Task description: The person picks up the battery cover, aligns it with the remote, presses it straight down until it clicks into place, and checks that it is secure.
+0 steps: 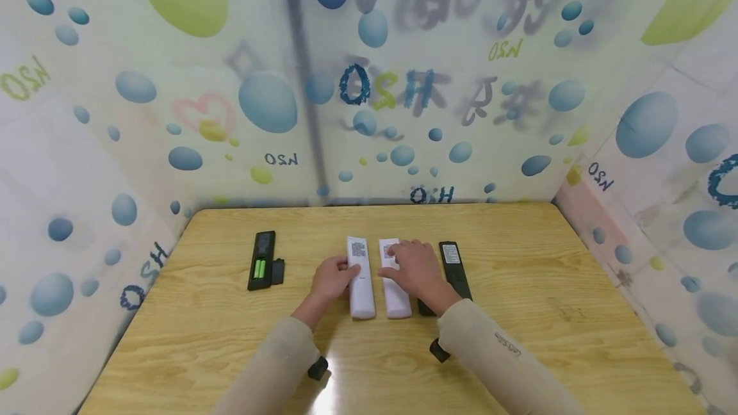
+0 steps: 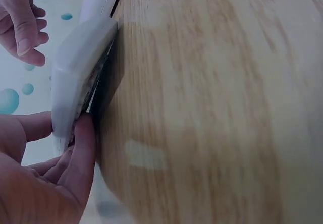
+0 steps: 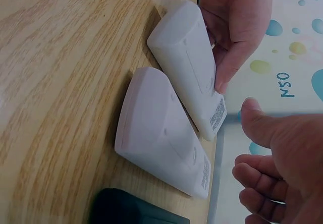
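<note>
My left hand (image 1: 331,279) pinches the left of two white remote controls (image 1: 362,296), which lies face down with a printed code label toward its far end. In the left wrist view the thumb is on one face of that remote (image 2: 75,57) and the fingers reach under its edge, where a dark gap shows against the table. Above the other white remote (image 1: 396,301) hovers my right hand (image 1: 416,268), its fingers loosely bent around nothing. The right wrist view has this hand (image 3: 287,168) apart from the second white remote (image 3: 156,128).
At the left lies a black remote (image 1: 264,245) with green batteries (image 1: 259,268) in its uncovered compartment and a small black cover (image 1: 278,271) beside it. Another black remote (image 1: 452,266) lies partly under the right forearm. Printed curtain walls border the wooden table (image 1: 202,338).
</note>
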`<move>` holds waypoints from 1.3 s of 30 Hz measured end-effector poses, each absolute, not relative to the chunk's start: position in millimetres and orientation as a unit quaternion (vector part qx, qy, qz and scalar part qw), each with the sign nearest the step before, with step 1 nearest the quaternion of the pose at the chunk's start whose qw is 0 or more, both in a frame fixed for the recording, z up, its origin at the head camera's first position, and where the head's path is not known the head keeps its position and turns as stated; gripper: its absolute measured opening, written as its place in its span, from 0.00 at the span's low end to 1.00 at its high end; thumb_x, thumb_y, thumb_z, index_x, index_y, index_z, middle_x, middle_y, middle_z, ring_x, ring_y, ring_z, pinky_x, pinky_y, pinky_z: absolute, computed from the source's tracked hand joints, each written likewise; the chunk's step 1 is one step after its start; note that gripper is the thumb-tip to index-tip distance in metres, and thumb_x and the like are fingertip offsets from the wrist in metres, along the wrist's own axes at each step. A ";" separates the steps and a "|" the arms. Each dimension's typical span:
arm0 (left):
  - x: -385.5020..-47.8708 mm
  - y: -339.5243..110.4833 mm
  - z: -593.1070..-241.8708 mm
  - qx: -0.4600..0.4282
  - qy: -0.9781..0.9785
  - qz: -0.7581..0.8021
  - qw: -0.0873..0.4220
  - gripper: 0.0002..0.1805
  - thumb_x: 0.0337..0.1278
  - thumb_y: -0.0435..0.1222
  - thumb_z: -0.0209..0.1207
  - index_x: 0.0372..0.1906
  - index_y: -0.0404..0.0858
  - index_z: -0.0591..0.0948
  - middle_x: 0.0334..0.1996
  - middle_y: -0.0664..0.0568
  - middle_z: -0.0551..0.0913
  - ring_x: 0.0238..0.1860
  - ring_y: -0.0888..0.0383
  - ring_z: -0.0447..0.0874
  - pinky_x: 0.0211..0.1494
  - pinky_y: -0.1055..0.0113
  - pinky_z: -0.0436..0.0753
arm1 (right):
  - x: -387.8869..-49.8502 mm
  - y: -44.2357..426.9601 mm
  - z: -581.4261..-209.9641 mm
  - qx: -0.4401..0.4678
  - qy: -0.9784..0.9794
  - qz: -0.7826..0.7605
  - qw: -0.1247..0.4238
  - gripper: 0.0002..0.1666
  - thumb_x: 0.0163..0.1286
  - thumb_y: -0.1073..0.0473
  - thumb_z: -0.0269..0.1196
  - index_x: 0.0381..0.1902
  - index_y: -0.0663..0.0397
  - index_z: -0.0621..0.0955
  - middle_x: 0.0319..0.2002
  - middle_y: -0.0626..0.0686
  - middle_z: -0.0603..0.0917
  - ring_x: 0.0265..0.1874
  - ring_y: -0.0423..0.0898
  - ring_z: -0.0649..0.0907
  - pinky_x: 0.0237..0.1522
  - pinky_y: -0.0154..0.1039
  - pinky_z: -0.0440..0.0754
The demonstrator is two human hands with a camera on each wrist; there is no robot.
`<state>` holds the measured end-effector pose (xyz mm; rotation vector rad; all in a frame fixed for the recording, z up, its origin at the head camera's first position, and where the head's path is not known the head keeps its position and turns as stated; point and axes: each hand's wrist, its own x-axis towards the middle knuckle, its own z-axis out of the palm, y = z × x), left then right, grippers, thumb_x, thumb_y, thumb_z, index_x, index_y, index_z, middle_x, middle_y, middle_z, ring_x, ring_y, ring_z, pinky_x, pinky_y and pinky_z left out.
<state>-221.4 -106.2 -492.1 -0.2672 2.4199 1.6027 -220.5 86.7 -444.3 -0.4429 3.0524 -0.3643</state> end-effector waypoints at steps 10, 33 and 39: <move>-221.3 -103.6 -492.5 -0.112 0.856 0.498 0.087 0.23 0.60 0.43 0.63 0.58 0.37 0.80 0.42 0.46 0.86 0.34 0.58 0.85 0.27 0.68 0.85 | -218.4 89.7 -444.5 -0.139 0.984 -0.109 0.024 0.31 0.62 0.33 0.63 0.54 0.46 0.82 0.42 0.48 0.85 0.45 0.49 0.79 0.53 0.50 0.75; -215.4 -104.5 -486.7 -0.105 0.903 0.413 0.052 0.20 0.59 0.43 0.63 0.53 0.38 0.81 0.40 0.48 0.83 0.32 0.57 0.82 0.24 0.69 0.82 | -217.3 83.0 -450.6 -0.132 0.985 -0.107 0.039 0.30 0.62 0.34 0.64 0.54 0.46 0.82 0.42 0.48 0.85 0.44 0.49 0.79 0.52 0.50 0.74; -215.1 -108.6 -485.2 -0.097 0.908 0.405 0.045 0.19 0.58 0.43 0.64 0.51 0.39 0.82 0.42 0.48 0.84 0.31 0.58 0.82 0.28 0.69 0.81 | -218.2 81.3 -452.6 -0.134 0.984 -0.109 0.043 0.30 0.62 0.34 0.64 0.53 0.46 0.82 0.42 0.48 0.85 0.45 0.49 0.79 0.52 0.50 0.74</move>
